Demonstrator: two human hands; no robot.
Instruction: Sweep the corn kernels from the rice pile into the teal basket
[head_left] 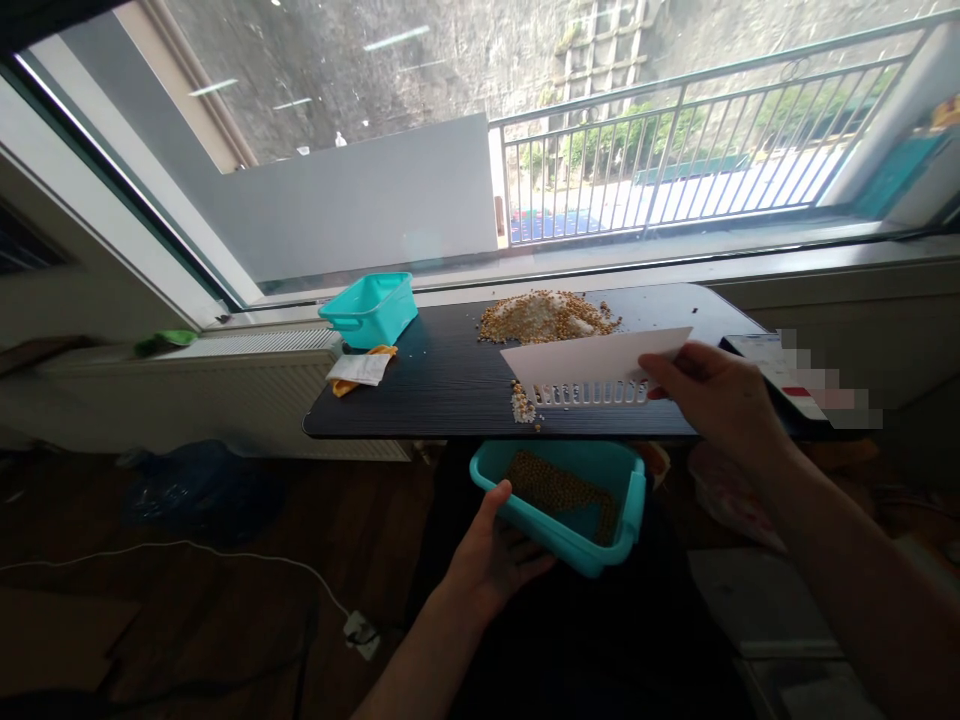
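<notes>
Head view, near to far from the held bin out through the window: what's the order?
Teal bin in the left hand → small white-and-tan grain heap near the table's front edge → large mixed grain pile → metal railing outside → rough grey wall.

Bare left hand (491, 565), bare right hand (709, 388). Left forearm (431, 650) and right forearm (847, 545) uncovered, slender. Near-black cloth garment (559, 640) over lap and thighs; details lost in shadow.
</notes>
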